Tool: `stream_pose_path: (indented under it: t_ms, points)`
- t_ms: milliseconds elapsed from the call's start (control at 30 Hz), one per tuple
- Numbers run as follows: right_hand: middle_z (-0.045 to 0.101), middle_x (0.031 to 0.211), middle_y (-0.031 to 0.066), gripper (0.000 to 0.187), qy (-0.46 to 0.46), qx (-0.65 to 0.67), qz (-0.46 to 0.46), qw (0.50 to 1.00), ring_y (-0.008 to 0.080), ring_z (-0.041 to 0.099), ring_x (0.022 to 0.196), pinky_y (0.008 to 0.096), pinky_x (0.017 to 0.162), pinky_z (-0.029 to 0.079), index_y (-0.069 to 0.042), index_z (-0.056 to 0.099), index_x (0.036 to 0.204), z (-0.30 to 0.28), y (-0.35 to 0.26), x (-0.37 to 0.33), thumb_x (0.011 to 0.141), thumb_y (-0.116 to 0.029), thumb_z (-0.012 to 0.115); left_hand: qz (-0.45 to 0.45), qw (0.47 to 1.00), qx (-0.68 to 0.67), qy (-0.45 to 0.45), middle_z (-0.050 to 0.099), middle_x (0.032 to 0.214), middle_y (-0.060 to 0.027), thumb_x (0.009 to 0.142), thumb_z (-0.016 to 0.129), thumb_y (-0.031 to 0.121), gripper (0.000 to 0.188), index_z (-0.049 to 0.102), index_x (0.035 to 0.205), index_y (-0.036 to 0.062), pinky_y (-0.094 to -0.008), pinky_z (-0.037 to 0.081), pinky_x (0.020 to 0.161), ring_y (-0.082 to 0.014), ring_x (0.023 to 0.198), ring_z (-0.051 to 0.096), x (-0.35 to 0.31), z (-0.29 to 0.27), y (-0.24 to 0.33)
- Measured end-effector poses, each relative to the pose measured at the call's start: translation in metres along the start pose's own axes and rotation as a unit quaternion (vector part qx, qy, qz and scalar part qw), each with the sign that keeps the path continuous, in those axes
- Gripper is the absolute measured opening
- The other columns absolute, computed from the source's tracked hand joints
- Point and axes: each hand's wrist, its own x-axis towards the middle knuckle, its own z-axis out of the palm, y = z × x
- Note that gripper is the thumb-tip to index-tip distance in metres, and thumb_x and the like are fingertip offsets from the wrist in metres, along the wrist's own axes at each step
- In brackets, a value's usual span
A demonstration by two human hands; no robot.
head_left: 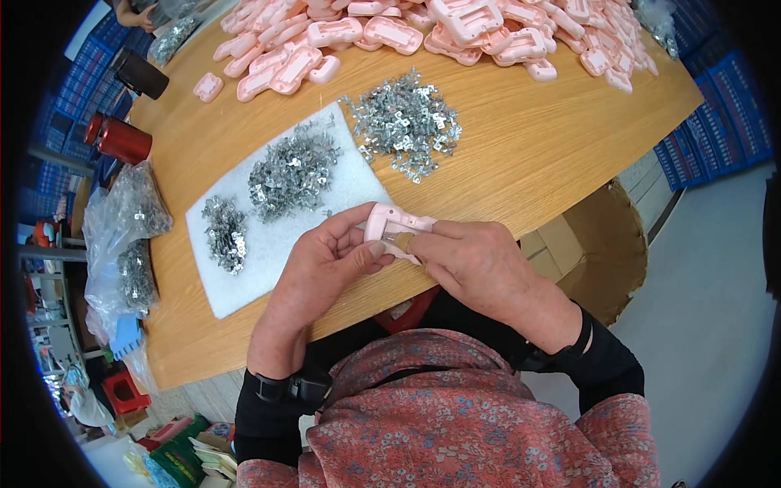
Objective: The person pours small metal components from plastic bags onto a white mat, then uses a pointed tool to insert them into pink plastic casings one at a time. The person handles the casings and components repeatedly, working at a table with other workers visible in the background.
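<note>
A wooden counter (521, 146) bears a white mat (244, 297), piled metal pieces (407, 122) and heaped pink cases (333, 31), cut off above; blue boxes (716, 122) stand either side. Above the near edge, the left hand (325, 256) grips a single pink case (376, 224); the right hand's (480, 264) bent fingers hide its other end, their hold unclear.

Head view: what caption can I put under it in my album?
Left fingers hold a pink shell while right fingers touch it, near piles of small metal pieces at a wooden table.
</note>
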Motion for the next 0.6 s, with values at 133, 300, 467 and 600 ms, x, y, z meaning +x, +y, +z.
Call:
stream_pose_path:
  t_ms: [133,300,467,600]
  points:
    - [0.063,0.080,0.0081,0.016,-0.019,-0.018,0.000,1.000,0.0293,0.066,0.073,0.0413,0.058,0.052,-0.010,0.066,0.101,-0.0020,-0.0030,0.0017,0.086,-0.011,0.061,0.018,1.000,0.001,0.012,0.068,0.120,-0.0125,0.096,0.061,0.001,0.048,0.048,0.142,-0.0037,-0.0290,0.056,0.092,-0.0167,0.103,0.068,0.0007,-0.0001,-0.0072]
    - [0.064,0.081,0.0085,0.021,-0.008,-0.006,0.023,1.000,0.0303,0.066,0.074,0.0421,0.059,0.052,-0.011,0.066,0.105,0.0026,-0.0071,-0.0005,0.085,-0.010,0.060,0.008,0.999,0.031,0.021,0.068,0.120,-0.0124,0.097,0.060,0.001,0.047,0.048,0.142,-0.0029,-0.0292,0.056,0.092,-0.0170,0.103,0.068,0.0001,0.0005,-0.0064]
    - [0.065,0.084,0.0106,0.026,-0.004,0.028,0.038,0.999,0.0332,0.066,0.074,0.0420,0.061,0.053,-0.012,0.066,0.109,0.0026,-0.0058,-0.0031,0.084,-0.006,0.063,0.004,1.000,0.014,0.025,0.070,0.110,-0.0081,0.096,0.063,0.003,0.047,0.049,0.141,-0.0027,-0.0250,0.056,0.087,-0.0113,0.097,0.067,0.0001,0.0011,-0.0059]
    - [0.064,0.081,0.0094,0.024,-0.007,-0.019,0.033,0.999,0.0326,0.066,0.071,0.0432,0.058,0.053,-0.013,0.065,0.109,0.0043,-0.0095,-0.0029,0.085,-0.010,0.060,0.004,1.000,0.006,0.031,0.070,0.110,-0.0079,0.096,0.063,0.002,0.047,0.049,0.141,-0.0023,-0.0251,0.056,0.087,-0.0115,0.097,0.067,0.0005,0.0036,-0.0075]
